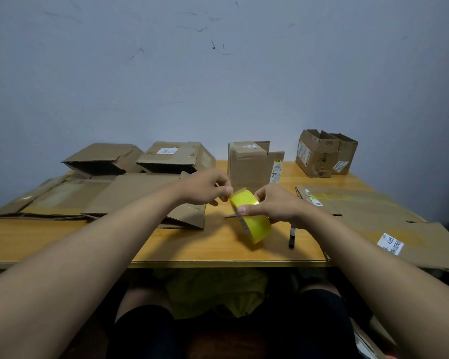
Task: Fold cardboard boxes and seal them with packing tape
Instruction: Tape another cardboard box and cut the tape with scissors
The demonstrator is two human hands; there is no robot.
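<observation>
Layout around the tape roll (252,220), held above the table (62,244)

Left hand (205,187) at roll's upper left, right hand (275,206) on its right; pen (292,235) just right on table; flattened boxes (94,195) left, flat cardboard (368,216) right; upright box (249,164) behind, w/ more boxes (324,154) behind-right.

wooden table (62,242), black pen (292,237), scuffed wall (218,73)

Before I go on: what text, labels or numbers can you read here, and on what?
"4305": white label on the flattened cardboard at right.
"S": top of the folded box, beside its unreadable white label.
Labels on the upright box and the far right boxes: too small.
</observation>
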